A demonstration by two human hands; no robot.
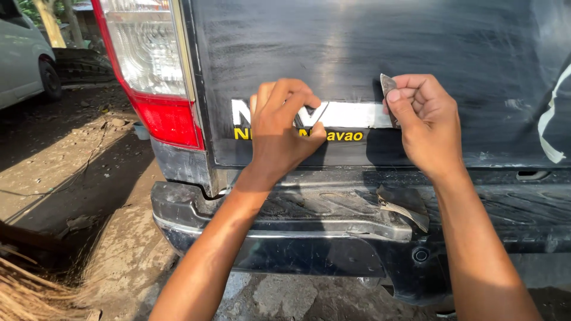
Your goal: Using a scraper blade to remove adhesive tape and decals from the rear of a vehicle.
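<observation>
- Setting: outdoor dirt yard point(71, 172) in strong sun, with patches of shade; the rear of a black pickup fills the view.
- Tailgate point(369, 41): dark painted panel, dull and streaked with fine scuff marks across its face.
- Tail lamp point(148, 65): clear upper section, red lower section, mounted at the tailgate's left edge.
- Rear bumper point(285, 220): black, dusty, stepped top; a bent scrap of grey material point(404, 208) lies on it below the right hand.
- Masking tape strip point(351, 114): pale band stuck horizontally across the raised lettering on the lower tailgate; yellow sticker lettering sits just beneath it.
- Left hand point(282, 134): fingers curled, fingertips and thumb pressed against the tailgate over the left part of the tape strip, covering several letters. It holds no loose item.
- Right hand point(422, 119): closed in a narrow pinch on a small piece of sandpaper point(388, 89), held upright against the tailgate at the right end of the tape strip.
- Sandpaper: grey, worn, its upper corner projecting above the thumb; lower part hidden by the fingers.
- A second strip of pale tape point(550, 125) curves down the tailgate at the far right edge.
- White vehicle point(24, 53): parked at far left, well apart from the pickup.
- Dry straw-like bristles point(30, 291) lie at the lower left corner.
</observation>
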